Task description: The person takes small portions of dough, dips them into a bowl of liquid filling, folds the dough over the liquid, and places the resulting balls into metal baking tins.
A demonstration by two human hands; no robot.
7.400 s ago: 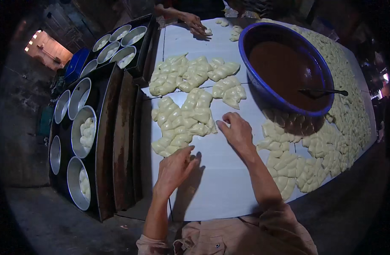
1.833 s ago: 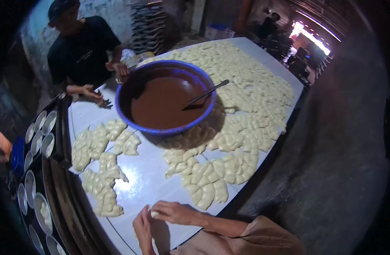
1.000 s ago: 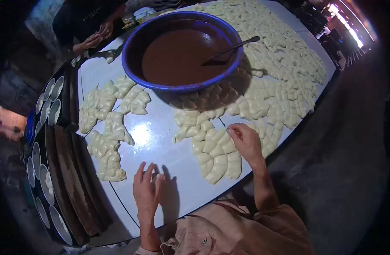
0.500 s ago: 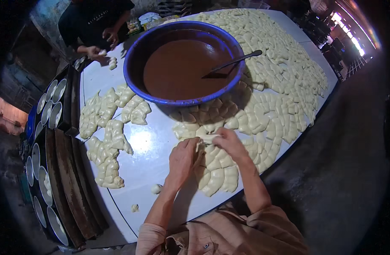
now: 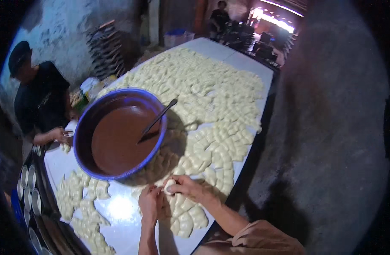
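Note:
My right hand (image 5: 183,188) pinches a small pale piece of dough (image 5: 170,187) between thumb and fingers. Close against its left side is my left hand (image 5: 150,203), fingers curled in; what they hold is hidden. Both hands are over the near edge of a wide spread of pale dough pieces (image 5: 218,151) laid side by side on the white table. Just beyond them stands a large blue basin (image 5: 122,175) of smooth brown filling (image 5: 118,142). A dark spoon (image 5: 159,119) leans in it, its handle over the right rim.
More dough pieces (image 5: 72,195) lie at the left of the white table (image 5: 120,208). Round metal tins (image 5: 35,199) stand in dark racks along the left edge. A person in black (image 5: 42,100) handles dough at the far left. Dark trays (image 5: 105,51) are stacked behind.
My view has swung up and to the right, showing more of the far room. The dough between my hands was stretched out and is now a compact lump in my right fingers.

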